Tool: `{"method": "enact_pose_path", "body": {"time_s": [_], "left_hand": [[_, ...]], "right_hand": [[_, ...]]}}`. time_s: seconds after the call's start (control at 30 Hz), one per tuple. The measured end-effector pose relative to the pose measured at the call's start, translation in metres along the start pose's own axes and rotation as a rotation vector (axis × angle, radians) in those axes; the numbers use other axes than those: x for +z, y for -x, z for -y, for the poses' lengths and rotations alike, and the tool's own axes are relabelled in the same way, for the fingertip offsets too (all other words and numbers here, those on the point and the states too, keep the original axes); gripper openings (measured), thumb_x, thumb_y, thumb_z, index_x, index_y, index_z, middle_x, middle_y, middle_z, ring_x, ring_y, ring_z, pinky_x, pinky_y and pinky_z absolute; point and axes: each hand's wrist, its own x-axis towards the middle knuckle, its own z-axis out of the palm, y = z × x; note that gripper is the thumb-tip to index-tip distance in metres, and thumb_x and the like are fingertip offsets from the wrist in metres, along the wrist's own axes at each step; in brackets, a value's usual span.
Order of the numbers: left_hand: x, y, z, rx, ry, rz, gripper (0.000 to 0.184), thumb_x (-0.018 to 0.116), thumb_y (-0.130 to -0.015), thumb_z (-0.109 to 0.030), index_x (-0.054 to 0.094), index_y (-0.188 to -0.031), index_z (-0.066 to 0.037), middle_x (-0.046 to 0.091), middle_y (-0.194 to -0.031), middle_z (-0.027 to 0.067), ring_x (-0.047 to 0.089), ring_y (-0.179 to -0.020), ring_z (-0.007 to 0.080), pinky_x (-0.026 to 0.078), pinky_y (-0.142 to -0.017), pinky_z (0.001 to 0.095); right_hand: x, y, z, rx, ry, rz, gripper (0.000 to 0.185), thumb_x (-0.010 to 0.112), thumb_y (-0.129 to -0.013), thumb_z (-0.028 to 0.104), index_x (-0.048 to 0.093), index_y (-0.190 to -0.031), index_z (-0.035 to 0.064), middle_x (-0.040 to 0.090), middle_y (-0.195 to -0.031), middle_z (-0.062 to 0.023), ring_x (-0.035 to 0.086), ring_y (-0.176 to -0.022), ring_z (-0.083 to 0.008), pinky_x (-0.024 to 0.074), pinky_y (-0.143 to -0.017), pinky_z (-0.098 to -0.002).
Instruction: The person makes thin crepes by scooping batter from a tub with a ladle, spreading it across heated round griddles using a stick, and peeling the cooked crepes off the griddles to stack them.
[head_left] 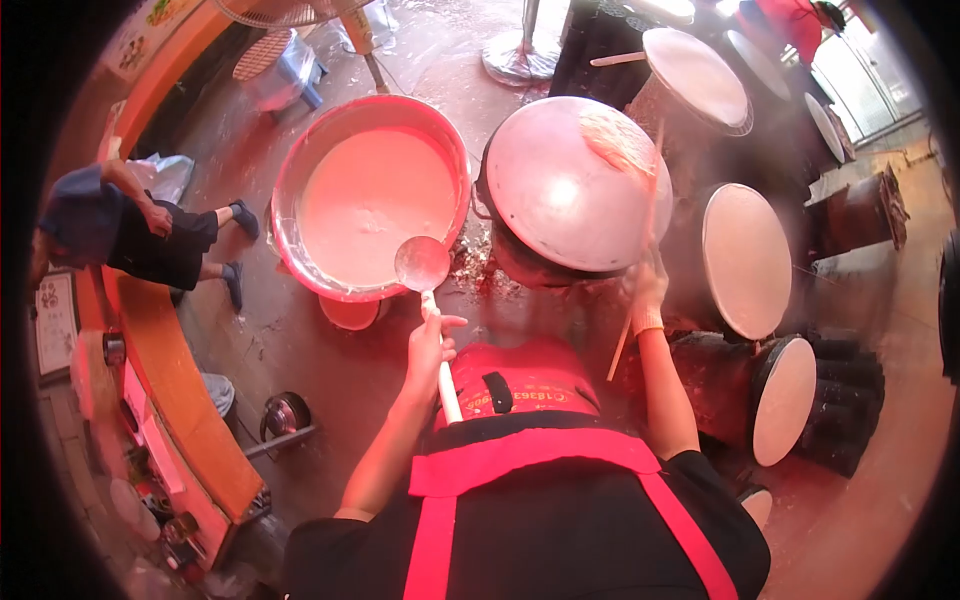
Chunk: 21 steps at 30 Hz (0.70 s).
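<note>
My left hand (428,352) grips the white handle of a ladle (422,262). The ladle's round bowl is over the near right rim of a large red basin (282,225), which holds pale batter (375,200). My right hand (648,292) is closed around a long thin stick (622,345), at the near right edge of a round griddle (545,205). That stick slants up past the griddle's right side. On the griddle's far right part lies a crumpled, pale, thin sheet (618,140), partly behind the stick. The rest of the griddle's surface is bare and shiny.
Several round pale discs, such as this one (745,260), stand on the right beside dark cylinders. A long-handled pan (695,75) is at the far right. Another person (150,215) stands left, near an orange counter (175,370). A blue-grey stool (278,75) stands behind the basin.
</note>
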Motion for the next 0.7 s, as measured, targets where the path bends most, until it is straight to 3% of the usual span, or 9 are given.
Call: {"method": "enact_pose_path", "body": {"time_s": [0.17,0.3,0.33,0.4,0.47,0.53,0.6,0.67,0.7], "left_hand": [[0.024,0.003,0.031,-0.024,0.065,-0.088,0.036,0.046,-0.103,-0.026,0.063,-0.1,0.005,0.037,-0.078,-0.0019,0.033,-0.055,0.0024,0.028,-0.043,0.0162],[0.065,0.012,0.047,-0.054,0.284,-0.192,0.033,0.046,-0.103,-0.024,0.061,-0.103,0.006,0.04,-0.081,-0.0002,0.034,-0.055,0.0022,0.028,-0.042,0.0151],[0.073,0.015,0.052,-0.047,0.281,-0.211,0.033,0.046,-0.103,-0.024,0.061,-0.103,0.006,0.04,-0.081,-0.0002,0.034,-0.055,0.0022,0.028,-0.042,0.0151],[0.09,0.02,0.064,-0.052,0.34,-0.23,0.038,0.043,-0.104,-0.028,0.06,-0.107,0.006,0.043,-0.081,0.0008,0.036,-0.057,0.0038,0.031,-0.044,0.0156],[0.105,0.024,0.077,-0.038,0.334,-0.27,0.038,0.043,-0.104,-0.027,0.06,-0.108,0.006,0.043,-0.081,0.0012,0.036,-0.058,0.0042,0.031,-0.045,0.0157],[0.123,0.026,0.091,-0.015,0.407,-0.325,0.032,0.047,-0.102,-0.023,0.059,-0.106,0.006,0.042,-0.083,0.0014,0.036,-0.055,0.0029,0.029,-0.041,0.0139],[0.134,0.029,0.107,-0.014,0.442,-0.346,0.031,0.047,-0.102,-0.023,0.058,-0.105,0.006,0.043,-0.083,0.002,0.037,-0.056,0.004,0.031,-0.042,0.0146],[0.146,0.037,0.119,-0.035,0.478,-0.383,0.031,0.047,-0.102,-0.023,0.058,-0.105,0.006,0.044,-0.082,0.0028,0.038,-0.056,0.0049,0.033,-0.043,0.016],[0.152,0.043,0.126,-0.027,0.484,-0.4,0.031,0.047,-0.102,-0.023,0.058,-0.105,0.006,0.044,-0.082,0.0028,0.038,-0.056,0.0049,0.033,-0.043,0.016]], "right_hand": [[0.054,-0.013,0.022,0.17,0.268,0.065,0.04,0.054,-0.099,0.025,0.051,-0.139,0.0263,0.037,-0.056,0.0034,0.03,-0.036,-0.0084,0.0252,-0.032,-0.026],[0.024,-0.005,0.063,0.228,0.379,0.311,0.036,0.055,-0.098,0.024,0.057,-0.134,0.0243,0.04,-0.057,0.0034,0.031,-0.037,-0.0076,0.0259,-0.034,-0.0246],[0.006,-0.004,0.074,0.258,0.396,0.256,0.034,0.055,-0.098,0.023,0.059,-0.132,0.0225,0.041,-0.056,0.0038,0.032,-0.038,-0.0071,0.026,-0.034,-0.0242],[-0.064,-0.059,0.05,-0.074,0.504,0.241,0.034,0.054,-0.098,0.023,0.059,-0.132,0.0223,0.04,-0.054,0.0043,0.033,-0.037,-0.0069,0.0258,-0.034,-0.0239],[-0.071,-0.084,0.063,-0.073,0.286,0.18,0.034,0.055,-0.098,0.024,0.059,-0.132,0.0218,0.04,-0.052,0.0042,0.032,-0.036,-0.0067,0.0252,-0.033,-0.0244],[-0.065,-0.1,0.063,-0.168,0.631,0.331,0.036,0.056,-0.097,0.023,0.059,-0.133,0.0192,0.042,-0.056,0.0055,0.034,-0.041,-0.0055,0.0272,-0.036,-0.0234],[-0.058,-0.133,0.034,0.078,0.317,0.515,0.035,0.057,-0.097,0.022,0.06,-0.132,0.0204,0.042,-0.058,0.0062,0.034,-0.045,-0.0051,0.0287,-0.039,-0.0225],[-0.016,-0.069,0.105,0.246,0.696,0.462,0.042,0.052,-0.095,0.011,0.053,-0.137,0.005,0.062,-0.1,-0.0004,0.057,-0.086,-0.0102,0.0476,-0.071,-0.0216],[-0.024,-0.068,0.108,0.143,0.719,0.557,0.042,0.052,-0.095,0.011,0.053,-0.136,0.0033,0.063,-0.109,-0.0031,0.058,-0.095,-0.0125,0.0473,-0.079,-0.0232]]}}
